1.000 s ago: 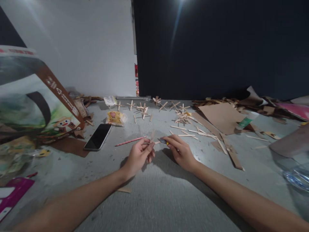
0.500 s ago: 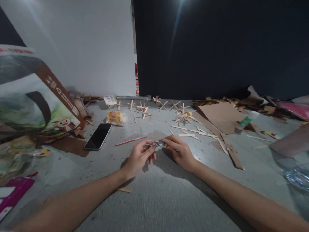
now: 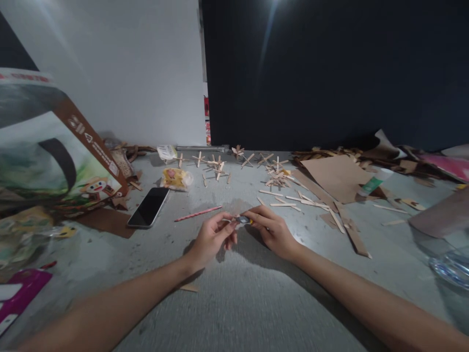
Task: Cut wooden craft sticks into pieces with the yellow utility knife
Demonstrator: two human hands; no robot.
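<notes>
My left hand [image 3: 214, 237] is closed in a pinch, its thumb and forefinger on a small pale piece [image 3: 234, 216] that is mostly hidden by the fingertips. Facing it, my right hand [image 3: 271, 230] is closed on a small grey tool with a yellow part [image 3: 242, 219]. The tool's grey end points left and meets the pale piece between the fingertips, just above the table. Beyond my left hand lies a pink striped stick [image 3: 198, 213]. Several loose wooden craft sticks [image 3: 286, 205] lie beyond my right hand.
Crossed craft sticks [image 3: 220, 168] stand along the back. A phone [image 3: 149, 208] and a yellow packet [image 3: 176, 179] lie left, near a large printed bag [image 3: 66, 161]. Cardboard [image 3: 335, 178], a green-and-white tube [image 3: 374, 183] and a clear round object [image 3: 452, 269] are on the right.
The tool in my right hand has turned or shifted slightly against the pale piece. Both hands stay in nearly the same place.
</notes>
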